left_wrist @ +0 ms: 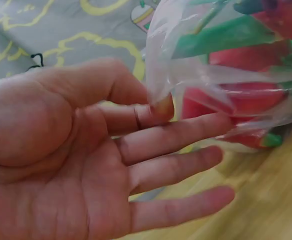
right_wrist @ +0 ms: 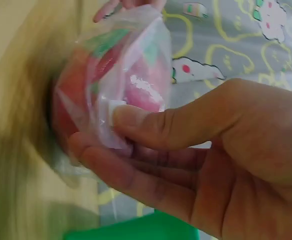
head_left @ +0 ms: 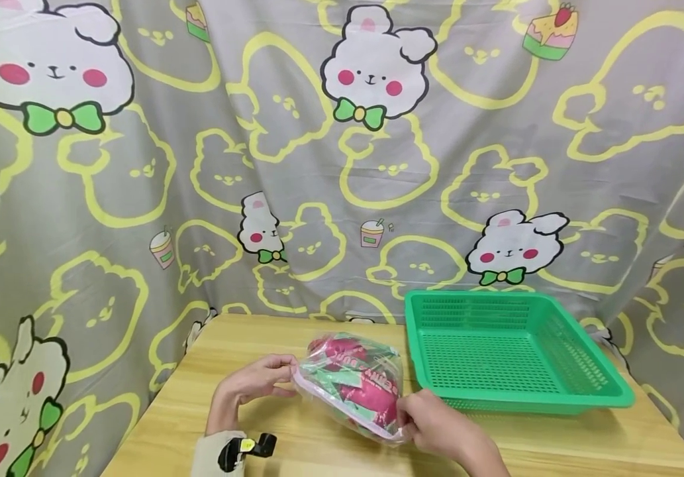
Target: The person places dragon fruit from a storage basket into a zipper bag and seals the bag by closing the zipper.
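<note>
A clear plastic zipper bag [head_left: 356, 391] with printed lettering, filled with red and green items, is held just above or on the wooden table; whether it touches the wood is unclear. What the items inside are cannot be told through the film. At one end of its pale zip edge, my left hand [head_left: 261, 379] pinches the bag between thumb and index finger, the other fingers stretched out, as the left wrist view shows. My right hand [head_left: 439, 424] grips the opposite end of that edge. There its thumb presses on a small white zip slider [right_wrist: 114, 108].
A green plastic basket [head_left: 517, 397] with perforated walls stands on the table [head_left: 246, 331] to the right of the bag. Behind the table hangs a grey curtain [head_left: 312, 172] printed with cartoon animals. A black strap with a mount sits on the left wrist.
</note>
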`<move>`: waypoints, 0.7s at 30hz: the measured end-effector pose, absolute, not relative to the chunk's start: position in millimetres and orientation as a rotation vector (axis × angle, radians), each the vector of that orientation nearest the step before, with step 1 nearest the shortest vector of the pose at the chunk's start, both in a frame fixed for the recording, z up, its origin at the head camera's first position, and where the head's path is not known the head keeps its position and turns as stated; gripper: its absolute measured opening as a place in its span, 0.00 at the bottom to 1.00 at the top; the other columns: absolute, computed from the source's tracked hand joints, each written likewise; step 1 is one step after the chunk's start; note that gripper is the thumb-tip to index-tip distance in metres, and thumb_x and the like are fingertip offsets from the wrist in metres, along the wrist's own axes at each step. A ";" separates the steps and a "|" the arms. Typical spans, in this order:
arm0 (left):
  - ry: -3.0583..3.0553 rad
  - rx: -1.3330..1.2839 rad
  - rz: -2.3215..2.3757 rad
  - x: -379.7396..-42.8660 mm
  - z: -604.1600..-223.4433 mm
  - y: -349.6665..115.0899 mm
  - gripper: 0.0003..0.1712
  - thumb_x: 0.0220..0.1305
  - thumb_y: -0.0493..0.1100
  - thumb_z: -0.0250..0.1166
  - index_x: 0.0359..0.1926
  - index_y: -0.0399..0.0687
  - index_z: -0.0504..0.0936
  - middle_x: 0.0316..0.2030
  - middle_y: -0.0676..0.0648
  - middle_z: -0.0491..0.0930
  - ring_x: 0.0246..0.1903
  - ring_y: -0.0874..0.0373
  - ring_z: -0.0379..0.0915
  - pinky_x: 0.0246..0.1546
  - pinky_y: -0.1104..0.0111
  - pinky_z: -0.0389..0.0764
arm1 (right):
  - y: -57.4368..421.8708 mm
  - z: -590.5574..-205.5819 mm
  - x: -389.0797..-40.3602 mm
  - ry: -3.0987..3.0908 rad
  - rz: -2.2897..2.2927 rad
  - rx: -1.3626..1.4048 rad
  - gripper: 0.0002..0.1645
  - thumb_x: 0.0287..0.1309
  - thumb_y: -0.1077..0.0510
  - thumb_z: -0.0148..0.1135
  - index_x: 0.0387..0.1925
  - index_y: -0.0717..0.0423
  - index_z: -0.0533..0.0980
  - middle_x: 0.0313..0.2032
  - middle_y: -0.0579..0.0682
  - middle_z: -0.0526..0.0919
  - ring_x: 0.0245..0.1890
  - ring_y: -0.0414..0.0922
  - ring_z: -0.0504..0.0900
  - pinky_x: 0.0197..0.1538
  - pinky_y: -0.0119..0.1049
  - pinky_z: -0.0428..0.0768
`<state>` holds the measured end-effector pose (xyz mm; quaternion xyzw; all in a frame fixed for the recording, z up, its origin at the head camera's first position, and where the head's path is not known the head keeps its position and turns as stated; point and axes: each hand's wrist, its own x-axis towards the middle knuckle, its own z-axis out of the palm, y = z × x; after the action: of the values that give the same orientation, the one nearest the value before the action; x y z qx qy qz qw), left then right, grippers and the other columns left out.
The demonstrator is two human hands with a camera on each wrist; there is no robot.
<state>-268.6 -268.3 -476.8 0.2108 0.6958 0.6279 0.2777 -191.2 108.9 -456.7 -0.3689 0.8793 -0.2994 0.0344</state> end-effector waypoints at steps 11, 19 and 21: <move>1.847 0.691 1.730 -283.4 -497.3 -264.9 0.08 0.82 0.40 0.48 0.47 0.46 0.74 0.50 0.49 0.75 0.56 0.56 0.75 0.67 0.40 0.64 | 91.7 -477.3 -195.6 3.016 -0.887 -1.017 0.16 0.46 0.78 0.63 0.25 0.55 0.75 0.23 0.43 0.76 0.23 0.36 0.73 0.27 0.30 0.78; 1.894 0.667 1.785 -284.3 -501.4 -265.2 0.08 0.81 0.39 0.48 0.48 0.42 0.73 0.47 0.47 0.76 0.55 0.54 0.77 0.66 0.40 0.65 | 80.1 -484.1 -200.7 3.264 -0.701 -0.804 0.14 0.44 0.79 0.66 0.37 0.70 0.81 0.30 0.58 0.81 0.30 0.52 0.83 0.34 0.42 0.85; 1.953 0.672 1.762 -283.2 -498.0 -264.5 0.09 0.82 0.40 0.48 0.47 0.41 0.73 0.46 0.47 0.76 0.54 0.55 0.77 0.65 0.40 0.66 | 80.3 -482.4 -199.3 3.258 -0.689 -0.784 0.12 0.46 0.78 0.65 0.36 0.70 0.81 0.30 0.58 0.81 0.29 0.51 0.82 0.33 0.41 0.85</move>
<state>-283.2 -264.5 -498.0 0.2419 0.7032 0.6343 0.2116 -199.3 80.3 -482.4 -0.2269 0.9430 -0.1995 -0.1391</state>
